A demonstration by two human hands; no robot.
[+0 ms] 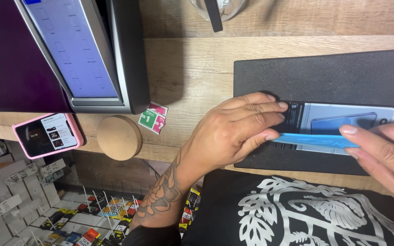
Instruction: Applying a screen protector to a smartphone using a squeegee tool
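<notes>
A phone (pixel 343 119) with a printed film on its screen lies flat on a black textured mat (pixel 324 75). My left hand (pixel 233 130) rests its fingertips on the phone's left end, pressing it down. My right hand (pixel 386 155) comes in from the right and pinches a thin light-blue card (pixel 313 139) by its right end. The card lies along the phone's near long edge, and my left thumb touches its left end.
A silver-framed monitor (pixel 76 54) leans at the upper left. A pink-cased phone (pixel 46 135), a round wooden disc (pixel 118 137) and small red and green packets (pixel 153 118) sit on the wooden counter (pixel 192 68). Packaged goods hang on a rack (pixel 69 223) below.
</notes>
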